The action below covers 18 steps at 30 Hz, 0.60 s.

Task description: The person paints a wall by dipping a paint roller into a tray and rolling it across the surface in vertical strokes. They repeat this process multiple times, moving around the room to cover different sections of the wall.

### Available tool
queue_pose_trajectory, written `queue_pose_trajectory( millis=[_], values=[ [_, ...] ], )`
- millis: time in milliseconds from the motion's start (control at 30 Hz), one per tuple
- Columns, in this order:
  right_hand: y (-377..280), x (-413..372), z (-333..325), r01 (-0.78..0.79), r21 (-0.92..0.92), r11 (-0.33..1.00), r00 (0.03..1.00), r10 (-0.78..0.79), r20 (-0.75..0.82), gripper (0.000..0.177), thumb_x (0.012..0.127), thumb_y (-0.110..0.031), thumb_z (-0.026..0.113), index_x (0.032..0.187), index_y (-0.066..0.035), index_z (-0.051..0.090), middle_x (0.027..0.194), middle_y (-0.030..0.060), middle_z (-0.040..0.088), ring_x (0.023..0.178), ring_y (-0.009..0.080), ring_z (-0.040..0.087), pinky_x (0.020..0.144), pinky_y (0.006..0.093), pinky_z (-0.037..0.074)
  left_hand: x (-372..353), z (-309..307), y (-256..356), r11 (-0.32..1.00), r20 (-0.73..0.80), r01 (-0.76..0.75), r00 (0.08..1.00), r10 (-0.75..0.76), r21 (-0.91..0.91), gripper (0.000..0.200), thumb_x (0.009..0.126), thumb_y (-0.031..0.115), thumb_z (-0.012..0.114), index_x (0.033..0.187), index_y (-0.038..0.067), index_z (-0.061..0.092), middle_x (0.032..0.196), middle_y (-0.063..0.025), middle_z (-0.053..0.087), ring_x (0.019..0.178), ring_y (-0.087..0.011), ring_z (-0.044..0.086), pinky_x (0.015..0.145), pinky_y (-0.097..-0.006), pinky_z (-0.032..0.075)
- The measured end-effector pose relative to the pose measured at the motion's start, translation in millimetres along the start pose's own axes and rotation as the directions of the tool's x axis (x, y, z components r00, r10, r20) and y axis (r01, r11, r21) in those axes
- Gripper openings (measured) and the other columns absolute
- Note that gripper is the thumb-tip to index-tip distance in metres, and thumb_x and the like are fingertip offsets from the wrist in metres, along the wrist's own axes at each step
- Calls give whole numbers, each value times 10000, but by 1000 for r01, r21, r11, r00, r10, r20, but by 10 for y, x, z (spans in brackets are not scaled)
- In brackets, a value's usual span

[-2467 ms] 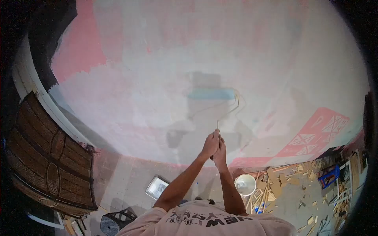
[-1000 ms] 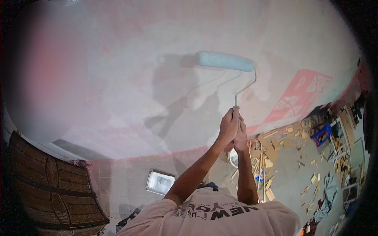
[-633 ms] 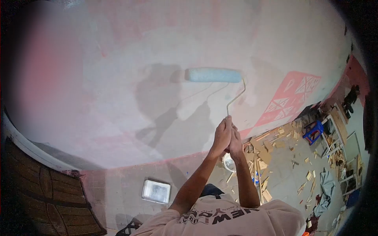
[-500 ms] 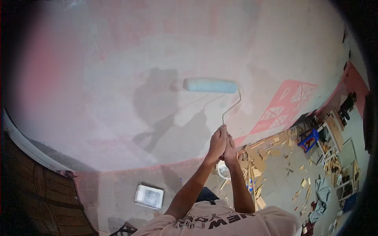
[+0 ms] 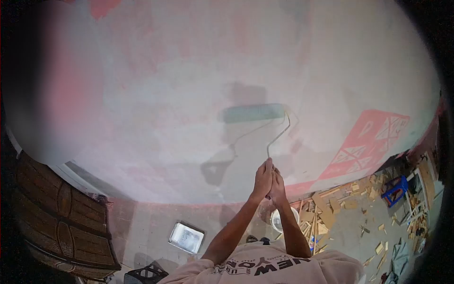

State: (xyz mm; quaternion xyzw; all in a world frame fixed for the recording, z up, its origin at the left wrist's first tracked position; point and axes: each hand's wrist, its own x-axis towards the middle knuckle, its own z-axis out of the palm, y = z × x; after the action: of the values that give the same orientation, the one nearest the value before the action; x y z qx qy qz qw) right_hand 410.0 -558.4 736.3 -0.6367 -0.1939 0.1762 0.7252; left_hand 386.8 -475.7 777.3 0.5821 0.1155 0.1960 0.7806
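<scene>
A paint roller [image 5: 254, 112] with a pale blue-green sleeve lies level against a wall [image 5: 179, 94] of whitish paint over pink. Its bent wire frame runs down to the handle, which both hands hold. My left hand [image 5: 262, 182] and my right hand [image 5: 278, 187] are pressed together around the handle, fingers closed, hiding most of it. Shadows of the roller and hands fall on the wall. Toward the right, a pink patch [image 5: 347, 146] with white markings shows on the wall.
On the floor are a white paint tray [image 5: 187, 237], a round white bucket [image 5: 284, 219] behind my right forearm, and scattered wood scraps [image 5: 326, 213]. A blue stool [image 5: 395, 190] stands at right, a brown wooden door [image 5: 61, 222] at lower left.
The view has shifted, so the pink patch, tray and bucket sit farther right or lower. The roller and both hands appear slightly lower in view, the grip unchanged.
</scene>
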Motion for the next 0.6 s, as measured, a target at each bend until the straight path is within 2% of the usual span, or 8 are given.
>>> queue_pose_trajectory(
  millis=[33, 100, 167, 267, 367, 433, 500, 600],
  values=[
    [-63, -25, -6, -98, 80, 992, 995, 95, 34, 371, 1096, -303, 366, 1226, 1, 533, 940, 94, 603, 789, 155, 613, 686, 296, 526, -1, 3, 10, 999, -15, -9, 1000, 9, 42, 484, 1081, 416, 450, 779, 49, 541, 717, -43, 563, 674, -144, 541, 677, -315, 475],
    [-120, 46, 33, 87, -57, 995, 996, -85, 27, 431, 1094, -318, 367, 1247, 49, 532, 1055, 146, 587, 1000, 224, 602, 900, 355, 506, 73, 10, 59, 997, -22, -16, 1000, 18, 78, 491, 1081, 419, 445, 776, 47, 543, 720, -42, 566, 676, -146, 535, 686, -323, 476],
    [-145, 109, 79, 170, -55, 984, 985, -171, 1, 469, 1092, -325, 368, 1291, 69, 526, 1131, 180, 587, 1087, 260, 598, 956, 366, 490, 127, 14, 116, 998, -9, -12, 1000, 13, 61, 498, 1084, 418, 438, 774, 44, 548, 725, -41, 571, 680, -146, 528, 693, -330, 474],
    [-459, 263, 166, 150, -53, 987, 987, -153, -44, 495, 1091, -313, 370, 1378, 69, 499, 1270, 229, 576, 1188, 302, 582, 1009, 373, 466, 224, 120, 531, 986, -48, -75, 995, 83, 151, 512, 1086, 419, 428, 764, 40, 551, 729, -41, 580, 690, -140, 526, 688, -331, 470],
    [-972, 484, 240, 278, -21, 960, 958, -279, -62, 446, 1099, -295, 393, 1330, 57, 542, 1237, 105, 547, 1053, 167, 561, 866, 292, 496, 394, 244, 977, 982, -3, -130, 991, 132, 135, 508, 1085, 424, 431, 772, 42, 550, 719, -28, 555, 682, -129, 503, 661, -321, 457],
    [-1204, 591, 260, 293, -42, 955, 955, -294, -23, 489, 1093, -310, 379, 1381, 64, 506, 1336, 202, 536, 1185, 284, 557, 1000, 357, 448, 485, 316, 1238, 981, 24, -168, 986, 166, 95, 504, 1086, 421, 429, 779, 42, 556, 718, -23, 549, 680, -126, 499, 652, -315, 453],
    [-1289, 657, 278, 309, -54, 949, 951, -310, -7, 511, 1091, -317, 369, 1405, 68, 487, 1377, 253, 536, 1250, 348, 554, 1067, 390, 424, 598, 298, 1314, 980, 46, -191, 981, 188, 62, 508, 1088, 424, 424, 773, 46, 552, 716, -23, 550, 675, -124, 497, 648, -309, 451],
    [-1234, 640, 265, 290, -64, 955, 957, -291, 1, 508, 1092, -315, 360, 1404, 67, 482, 1360, 263, 543, 1243, 364, 555, 1068, 394, 424, 536, 298, 1213, 980, 32, -187, 982, 185, 72, 524, 1089, 436, 413, 756, 51, 536, 714, -29, 558, 674, -125, 502, 648, -310, 452]
  ],
)
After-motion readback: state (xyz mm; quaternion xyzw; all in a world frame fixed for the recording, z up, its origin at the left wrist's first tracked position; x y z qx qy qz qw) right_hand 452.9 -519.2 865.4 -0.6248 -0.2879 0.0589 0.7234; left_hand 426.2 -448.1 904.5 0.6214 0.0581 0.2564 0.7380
